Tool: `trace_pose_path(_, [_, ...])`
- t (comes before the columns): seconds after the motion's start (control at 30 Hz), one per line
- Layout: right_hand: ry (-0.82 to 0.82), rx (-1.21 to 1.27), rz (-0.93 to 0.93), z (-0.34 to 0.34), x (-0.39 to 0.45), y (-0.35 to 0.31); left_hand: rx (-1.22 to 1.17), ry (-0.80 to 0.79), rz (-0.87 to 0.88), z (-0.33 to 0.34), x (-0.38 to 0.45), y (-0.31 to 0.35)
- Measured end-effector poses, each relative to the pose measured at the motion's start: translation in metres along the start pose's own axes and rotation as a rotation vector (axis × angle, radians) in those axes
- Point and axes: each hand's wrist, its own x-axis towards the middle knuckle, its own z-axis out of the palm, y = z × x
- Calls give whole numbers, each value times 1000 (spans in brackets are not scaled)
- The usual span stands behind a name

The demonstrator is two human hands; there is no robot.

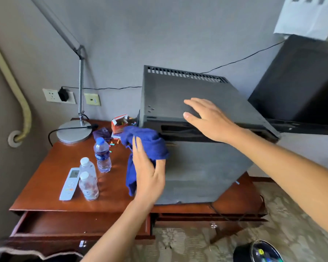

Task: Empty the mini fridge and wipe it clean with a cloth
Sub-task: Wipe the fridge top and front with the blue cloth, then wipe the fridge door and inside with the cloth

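— How will the mini fridge (pixel 197 114) handle?
— I'd judge it heavy and rigid — a steel box best steadied from the top, not lifted. It sits at the counter's (pixel 51 178) right end, its side facing us.
— And the cloth (pixel 146 142)?
— Soft, light, limp; bunch it in the palm. It's against the fridge's left front corner.
— The hands?
— Apart. The left hand (pixel 148 173) holds the cloth against that corner, thumb tucked into it; the right hand (pixel 206 118) lies flat on the top near the front edge, fingers spread.
— What's been taken out?
— Three water bottles (pixel 102 156) stand near the counter's left front.
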Motion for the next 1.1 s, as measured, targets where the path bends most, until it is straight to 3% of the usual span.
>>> trace_pose_path(0.17, [296, 205, 45, -13, -85, 37, 268, 129, -32, 20, -44, -9])
trace_pose_path(0.3, [423, 293, 103, 13, -154, 57, 358, 46, 30, 36, -80, 9])
trace_pose_path(0.4, [274, 396, 121, 33, -194, 61, 338, -96, 80, 55, -95, 38])
trace_pose_path(0.53, [-150, 798, 170, 56, -219, 65, 222, -308, 137, 75, -91, 87])
trace_pose_path(0.6, [-122, 927, 281, 60, -225, 68, 244, -472, 246, 80, -90, 113])
trace_pose_path(0.67, [-43, 951, 393, 56, -232, 74, 467, -556, 447, 82, -87, 135])
trace_pose_path(0.73, [7, 980, 485, 57, -238, 84, 692, -490, 678, 79, -74, 149])
trace_pose_path(0.8, [155, 1130, 547, 55, -241, 98, 740, -391, 734, 72, -48, 150])
trace_pose_path(0.87, [301, 1276, 689, 53, -240, 113, 888, -241, 669, 58, -13, 134])
trace_pose_path(0.93, [368, 1202, 722, 53, -244, 134, 1123, -117, 529, 38, 14, 110])
trace_pose_path(1.0, [402, 1177, 740, 57, -253, 154, 1222, -130, 396, 25, 22, 87])
trace_pose_path(1.1, [454, 1176, 814, 57, -267, 170, 1238, -124, 414, 23, 16, 75])
